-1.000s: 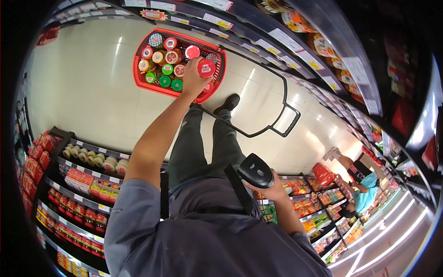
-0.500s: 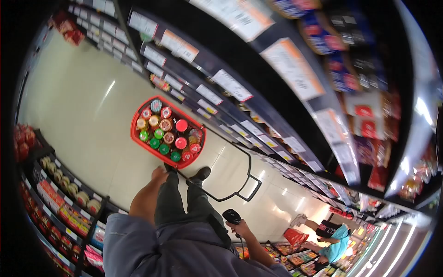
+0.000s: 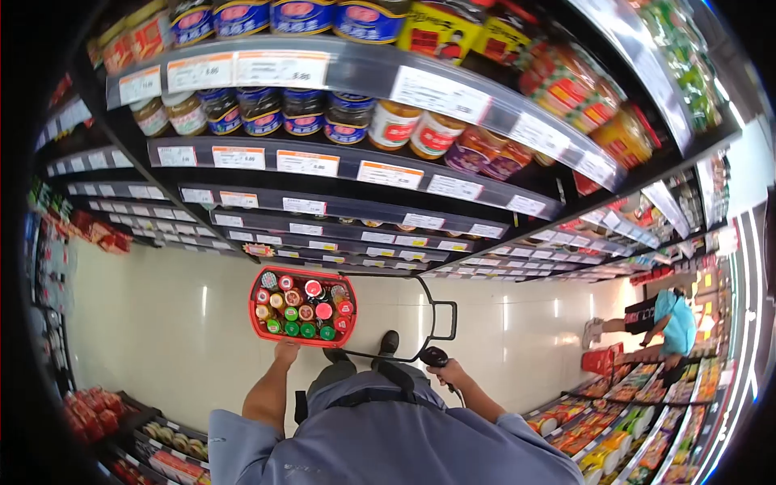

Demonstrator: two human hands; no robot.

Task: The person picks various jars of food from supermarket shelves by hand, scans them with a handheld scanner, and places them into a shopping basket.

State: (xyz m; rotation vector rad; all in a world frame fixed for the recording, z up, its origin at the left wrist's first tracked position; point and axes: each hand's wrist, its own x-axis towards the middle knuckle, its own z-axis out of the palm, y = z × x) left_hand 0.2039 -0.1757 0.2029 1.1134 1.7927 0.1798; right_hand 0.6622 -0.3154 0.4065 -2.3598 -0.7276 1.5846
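My left hand (image 3: pixel 286 351) is at the lower rim of the red basket (image 3: pixel 260 330); its fingers are too small and partly hidden to read. Jars with red, green, yellow and checked lids (image 3: pixel 292 313) stand upright and close together in the basket. A black handle frame (image 3: pixel 444 321) extends from the basket to the right, over the floor. My right hand (image 3: pixel 449 373) is closed around a black handheld scanner (image 3: pixel 434 356), and a cable hangs below it.
Ahead rise shelves (image 3: pixel 364 166) with price tags and rows of jars (image 3: pixel 303 111). More stocked shelves (image 3: pixel 158 453) are at the lower left and lower right. On the right, another person in a turquoise top (image 3: pixel 675 322) is beside a red basket (image 3: pixel 602 360).
My left hand has let go of the red-lidded jar and withdrawn to the basket's near side. The view has turned up toward the shelves. My right hand still holds the scanner.
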